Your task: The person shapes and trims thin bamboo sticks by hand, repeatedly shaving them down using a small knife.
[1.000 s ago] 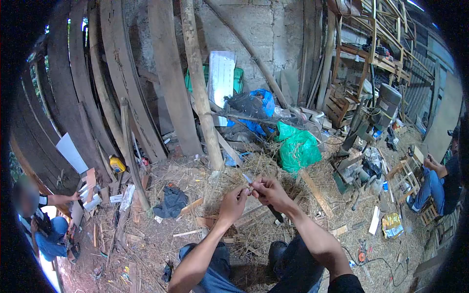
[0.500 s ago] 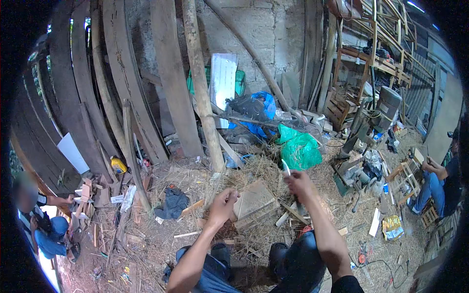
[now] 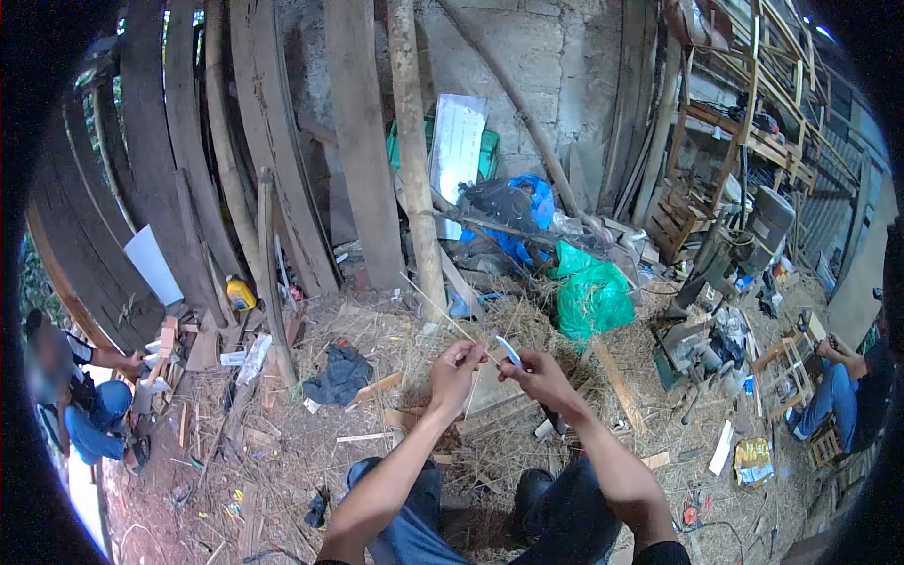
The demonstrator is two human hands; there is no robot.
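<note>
My right hand [image 3: 541, 379] is closed round a knife, its pale blade [image 3: 508, 351] pointing up and left and its dark handle showing below the fist. Pinched in the fingers of my left hand [image 3: 457, 377] is a thin straw-coloured strip [image 3: 435, 309], which slants up to the left past the wooden post. The two hands are close together above my knees, the blade beside the strip. Beneath them a flat wooden board [image 3: 492, 391] lies on the straw.
A green plastic bag [image 3: 591, 297] lies ahead, beside a wooden post [image 3: 414, 169]. Dark cloth [image 3: 339, 375] is on the ground to the left. One person [image 3: 99, 405] sits at the far left, another [image 3: 838, 395] at the far right. Wood scraps litter the floor.
My hands were together, moved apart, and are now close again. The long thin strip now shows in my left hand. The view has shifted left.
</note>
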